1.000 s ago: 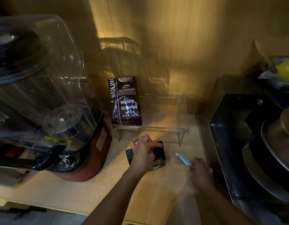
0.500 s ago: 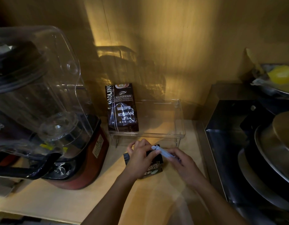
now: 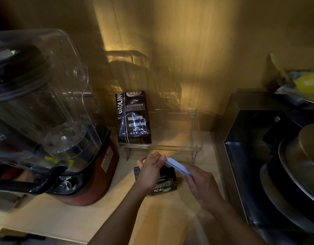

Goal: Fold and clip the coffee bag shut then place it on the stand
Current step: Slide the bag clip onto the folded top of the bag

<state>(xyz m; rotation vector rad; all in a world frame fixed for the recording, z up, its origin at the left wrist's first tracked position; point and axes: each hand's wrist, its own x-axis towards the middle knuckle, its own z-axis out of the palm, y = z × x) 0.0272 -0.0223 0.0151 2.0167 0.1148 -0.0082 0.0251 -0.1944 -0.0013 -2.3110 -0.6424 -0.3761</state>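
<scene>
A small black coffee bag (image 3: 164,183) stands on the wooden counter in front of the clear acrylic stand (image 3: 196,137). My left hand (image 3: 150,171) grips the bag's folded top, hiding it. My right hand (image 3: 200,184) holds a pale blue clip (image 3: 177,166) by its right end, and the clip's left end touches my left fingertips at the bag's top. Whether the clip is closed on the fold I cannot tell. A taller dark coffee bag (image 3: 133,118) stands upright on the left part of the stand.
A big blender (image 3: 46,124) with a clear cover and red base fills the left side. A dark metal appliance (image 3: 258,156) with stacked metal pans (image 3: 297,167) is at the right. A yellow fruit (image 3: 308,82) lies at far right. The wood wall is close behind.
My right hand brought the blue clip leftward from the counter up to the top of the small bag. My left hand stayed on the bag.
</scene>
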